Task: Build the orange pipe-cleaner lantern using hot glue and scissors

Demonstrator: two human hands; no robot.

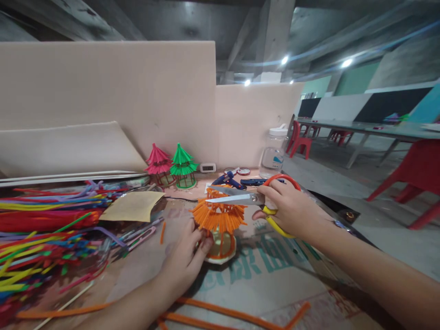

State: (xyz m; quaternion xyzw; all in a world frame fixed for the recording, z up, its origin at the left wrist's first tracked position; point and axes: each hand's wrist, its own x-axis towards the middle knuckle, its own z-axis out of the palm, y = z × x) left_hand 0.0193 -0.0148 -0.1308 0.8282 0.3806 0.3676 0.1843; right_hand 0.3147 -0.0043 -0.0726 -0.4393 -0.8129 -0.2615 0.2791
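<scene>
An orange pipe-cleaner pavilion [220, 219] stands on the cardboard-covered table, with a fringed roof over posts and a round base. My left hand [189, 252] closes on its lower left side, fingers at the posts under the roof. In my right hand [283, 204] is a pair of scissors [237, 199] with one red and one yellow handle. Their blades are parted and point left, across the upper part of the orange roof. Whether the blades touch the roof, I cannot tell.
Pink [158, 162] and green pavilions [184, 165] stand behind. Colourful pipe cleaners [44, 243] crowd the left, beside a yellow paper [134, 206]. A glue gun [228, 178] and a plastic jar [274, 153] are at the back. Orange strips [223, 311] lie in front.
</scene>
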